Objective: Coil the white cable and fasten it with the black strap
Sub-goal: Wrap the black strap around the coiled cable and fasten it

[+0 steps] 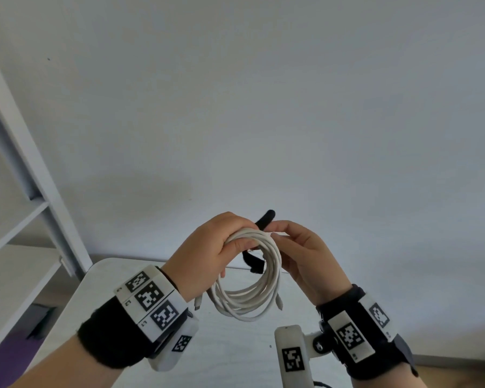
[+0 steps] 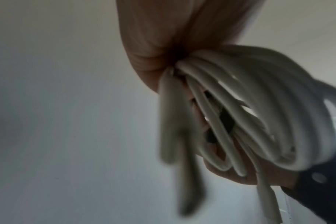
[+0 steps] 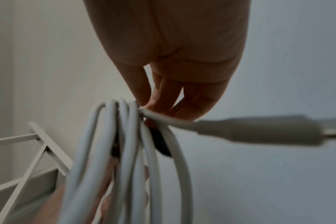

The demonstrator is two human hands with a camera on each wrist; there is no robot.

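White cable (image 1: 252, 278) hangs in loops above the table (image 1: 224, 357), bunched at the top in the left hand (image 1: 207, 247) – its grip is clenched round the strands so the coil cannot spring open. The right hand (image 1: 300, 247) pinches the black strap (image 1: 266, 218) at the bundle's top – likely ready to wrap it round the loops.
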